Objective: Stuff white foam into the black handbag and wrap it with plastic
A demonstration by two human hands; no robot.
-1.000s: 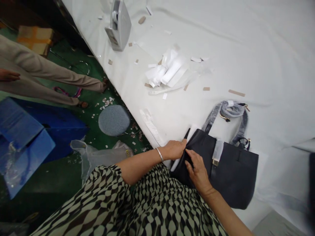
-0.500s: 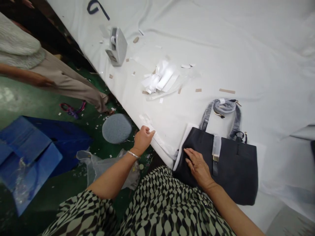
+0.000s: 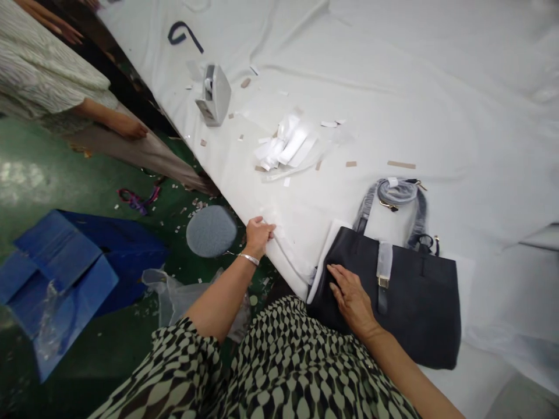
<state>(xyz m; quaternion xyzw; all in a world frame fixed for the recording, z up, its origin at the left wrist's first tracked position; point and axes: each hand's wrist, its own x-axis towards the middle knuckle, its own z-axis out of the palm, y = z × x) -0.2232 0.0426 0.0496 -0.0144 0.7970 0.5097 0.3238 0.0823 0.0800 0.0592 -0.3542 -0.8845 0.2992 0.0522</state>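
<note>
A black handbag lies flat on the white-covered table in front of me, its handles and coiled strap wrapped in clear film. My right hand rests on the bag's left part, fingers stretched out. A wrapped flap with a gold clasp is just right of that hand. By the table's edge, my left hand is closed in a pinch on thin, whitish plastic film that runs towards the bag's left side. White padding shows along that side.
White paper strips and brown tape scraps lie beyond the bag. A grey-white tape dispenser stands near the left edge. Below are a round grey stool, a blue box and another person's arm.
My left hand has shifted slightly right and up, still pinching the film. My right hand stays on the bag. The other person has moved, and the view has shifted a little.
</note>
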